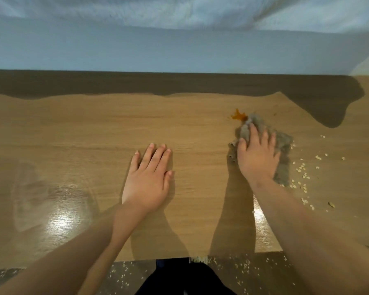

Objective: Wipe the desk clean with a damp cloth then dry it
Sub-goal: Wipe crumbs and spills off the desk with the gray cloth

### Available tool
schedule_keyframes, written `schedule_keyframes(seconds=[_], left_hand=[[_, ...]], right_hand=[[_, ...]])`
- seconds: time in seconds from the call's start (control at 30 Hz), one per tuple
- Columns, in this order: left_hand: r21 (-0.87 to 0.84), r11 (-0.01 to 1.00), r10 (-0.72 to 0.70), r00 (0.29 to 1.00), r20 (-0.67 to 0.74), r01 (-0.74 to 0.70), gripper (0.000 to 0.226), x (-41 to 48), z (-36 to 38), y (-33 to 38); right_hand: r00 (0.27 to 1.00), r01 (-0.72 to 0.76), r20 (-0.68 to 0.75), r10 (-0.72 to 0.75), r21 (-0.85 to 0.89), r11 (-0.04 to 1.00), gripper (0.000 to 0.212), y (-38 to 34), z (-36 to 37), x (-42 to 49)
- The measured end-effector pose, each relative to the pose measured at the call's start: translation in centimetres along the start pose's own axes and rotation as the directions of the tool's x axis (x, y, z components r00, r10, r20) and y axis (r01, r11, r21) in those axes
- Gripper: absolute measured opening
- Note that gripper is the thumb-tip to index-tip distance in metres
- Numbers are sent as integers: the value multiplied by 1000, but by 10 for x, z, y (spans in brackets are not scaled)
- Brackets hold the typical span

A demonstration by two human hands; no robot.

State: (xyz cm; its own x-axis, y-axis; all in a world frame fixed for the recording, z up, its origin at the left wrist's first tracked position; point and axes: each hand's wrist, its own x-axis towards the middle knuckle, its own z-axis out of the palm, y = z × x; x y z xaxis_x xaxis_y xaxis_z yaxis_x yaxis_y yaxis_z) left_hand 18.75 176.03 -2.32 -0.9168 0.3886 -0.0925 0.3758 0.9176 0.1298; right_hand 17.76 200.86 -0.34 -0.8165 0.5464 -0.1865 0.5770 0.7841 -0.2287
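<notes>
1. Nearest of all, below and left of the cloth, the speckled floor (pixel 124 275) shows past the desk's front edge, strewn with pale flakes. Dark clothing (pixel 179 279) fills the gap beneath the edge.
2. The wooden desk (pixel 83 128) carries a glossy smeared patch (pixel 58 222) far to the left of the cloth, near the front edge, catching a bright glare.
3. The left hand (pixel 147 179) lies flat on the bare wood, well to the left of the cloth. Its fingers are straight and close together, palm down, holding nothing.
4. The grey cloth (pixel 282 145) lies crumpled on the right part of the desk, about midway back.
5. The right hand (pixel 257 154) presses down on top of the cloth with fingers spread and extended. It covers most of the cloth rather than closing round it.
6. Pale crumbs (pixel 303 169) scatter just right of the cloth and trail toward the front edge.
7. An orange stain (pixel 238 115) sits at the cloth's far left corner, touching the fabric.
8. Beyond the cloth a dark wavy shadow (pixel 179 84) bands the back of the desk.
9. Farther back than the cloth stands a pale wall (pixel 158 50), with white fabric (pixel 179 11) hanging across its top.
</notes>
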Motion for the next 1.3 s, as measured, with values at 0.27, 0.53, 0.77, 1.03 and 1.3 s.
schedule_keyframes(seconds=[0.27,0.53,0.77,1.03,1.3], left_hand=[[0,1000,7,1000,4,-7,62,1,0,0],[-33,999,15,1000,-9,-16,62,1,1,-1],[-26,1000,4,999,-31,-5,71,34,-13,-29],[2,1000,2,1000,10,-2,80,46,-12,-34],[24,999,21,999,-24,-21,64,45,-7,-39]], right_hand=[[890,452,130,-437,-125,883,52,-54,25,-66],[996,94,4,-94,-87,992,54,-20,15,-36],[775,628,204,-599,-135,766,56,-58,25,-40],[978,175,-97,-183,-88,981,55,-85,30,-34],[971,232,-18,-237,-147,962,56,-65,13,45]])
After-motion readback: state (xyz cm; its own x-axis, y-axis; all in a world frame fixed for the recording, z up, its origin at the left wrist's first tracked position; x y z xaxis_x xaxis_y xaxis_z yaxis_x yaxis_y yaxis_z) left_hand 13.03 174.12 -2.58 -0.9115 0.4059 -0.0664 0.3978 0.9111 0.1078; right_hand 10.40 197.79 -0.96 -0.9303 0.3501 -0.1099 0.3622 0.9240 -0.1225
